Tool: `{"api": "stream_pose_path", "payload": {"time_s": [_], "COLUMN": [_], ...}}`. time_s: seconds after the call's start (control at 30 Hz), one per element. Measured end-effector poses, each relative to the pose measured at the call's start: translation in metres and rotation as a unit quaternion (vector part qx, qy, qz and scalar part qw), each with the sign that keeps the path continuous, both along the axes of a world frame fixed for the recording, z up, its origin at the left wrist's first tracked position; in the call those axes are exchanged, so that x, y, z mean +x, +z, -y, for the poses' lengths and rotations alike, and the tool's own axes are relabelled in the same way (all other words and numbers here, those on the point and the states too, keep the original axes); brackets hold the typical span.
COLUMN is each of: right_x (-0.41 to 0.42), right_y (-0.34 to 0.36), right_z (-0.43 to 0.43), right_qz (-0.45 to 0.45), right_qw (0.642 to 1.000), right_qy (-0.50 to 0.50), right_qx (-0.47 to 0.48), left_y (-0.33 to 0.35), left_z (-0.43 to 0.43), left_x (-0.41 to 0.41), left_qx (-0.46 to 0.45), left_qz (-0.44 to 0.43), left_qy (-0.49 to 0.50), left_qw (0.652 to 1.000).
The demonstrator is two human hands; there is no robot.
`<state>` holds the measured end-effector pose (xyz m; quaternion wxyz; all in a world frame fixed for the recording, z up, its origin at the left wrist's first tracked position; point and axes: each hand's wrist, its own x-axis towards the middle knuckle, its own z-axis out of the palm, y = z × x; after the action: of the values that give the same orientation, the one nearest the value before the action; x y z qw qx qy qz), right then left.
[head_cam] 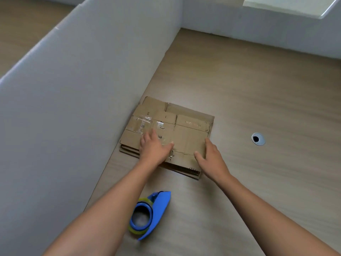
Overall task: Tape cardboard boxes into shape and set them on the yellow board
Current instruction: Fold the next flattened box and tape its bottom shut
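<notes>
The left hand (154,147) lies flat on top of the boxes (186,130), palm down, fingers straight and spread, thumb out to the right. It holds nothing and only rests on the cardboard. The right hand (212,157) is at the right edge of the same stack, fingers straight along that edge and thumb reaching over the top sheet. It appears open and touching rather than gripping, though the fingertips are partly hidden by the edge.

The boxes are flattened and stacked in at least 3 layers, lying on the desk (258,89). The left side of the stack is close against a white partition (73,89). Old clear tape shines on the top sheet near the left hand, and "#4" is written on a flap.

Between the 2 forearms, nearer the person, a blue dispenser (153,213) lies on its side on the desk with a yellowish roll in it, apart from the stack. Well to the right of the boxes, a round grommet (258,139) sits in the desk surface.
</notes>
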<state>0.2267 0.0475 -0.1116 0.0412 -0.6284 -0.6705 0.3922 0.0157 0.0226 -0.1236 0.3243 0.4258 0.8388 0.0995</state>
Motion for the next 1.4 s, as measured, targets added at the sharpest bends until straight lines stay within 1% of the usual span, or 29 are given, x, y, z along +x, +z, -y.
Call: {"api": "stream_pose_path", "payload": {"time_s": [0.07,0.17,0.27,0.43,0.53,0.63,0.7,0.9,1.07,1.17,1.27,1.33,1.4], "right_x": [-0.006,-0.008,-0.004,0.029,0.061,0.099,0.124,0.194,0.227,0.238,0.242,0.251,0.264], "right_y": [-0.005,-0.003,0.007,0.032,0.049,0.060,0.067,0.077,0.071,0.064,0.055,0.047,0.039], "right_z": [0.002,0.010,0.013,0.027,0.043,0.067,0.085,0.134,0.170,0.187,0.196,0.193,0.188], "right_qz": [-0.031,-0.084,-0.133,-0.193,-0.224,-0.273,-0.285,-0.287,-0.280,-0.277,-0.269,-0.273,-0.309], "right_qw": [0.999,0.990,0.974,0.947,0.935,0.918,0.915,0.914,0.913,0.919,0.921,0.907,0.891], "right_qy": [-0.039,-0.115,-0.182,-0.253,-0.266,-0.280,-0.278,-0.283,-0.292,-0.278,-0.277,-0.313,-0.328], "right_qx": [-0.008,0.002,0.036,0.052,0.062,0.065,0.060,0.051,0.055,0.049,0.045,0.061,0.051], "left_y": [-0.003,-0.001,0.004,0.031,0.048,0.060,0.066,0.074,0.069,0.064,0.061,0.063,0.065], "left_z": [-0.003,-0.003,0.001,0.017,0.035,0.058,0.074,0.117,0.151,0.166,0.173,0.171,0.167], "left_x": [0.005,0.014,0.022,0.053,0.087,0.128,0.153,0.217,0.254,0.269,0.284,0.289,0.285], "left_qx": [0.008,0.005,0.007,0.054,0.072,0.088,0.099,0.136,0.145,0.142,0.146,0.170,0.179], "left_qz": [-0.007,0.007,0.034,0.079,0.090,0.117,0.136,0.210,0.246,0.273,0.267,0.240,0.252], "left_qy": [0.008,0.018,0.018,0.025,0.031,0.051,0.064,0.091,0.091,0.084,0.058,0.070,0.103], "left_qw": [1.000,1.000,0.999,0.995,0.993,0.988,0.984,0.964,0.954,0.948,0.951,0.953,0.946]}}
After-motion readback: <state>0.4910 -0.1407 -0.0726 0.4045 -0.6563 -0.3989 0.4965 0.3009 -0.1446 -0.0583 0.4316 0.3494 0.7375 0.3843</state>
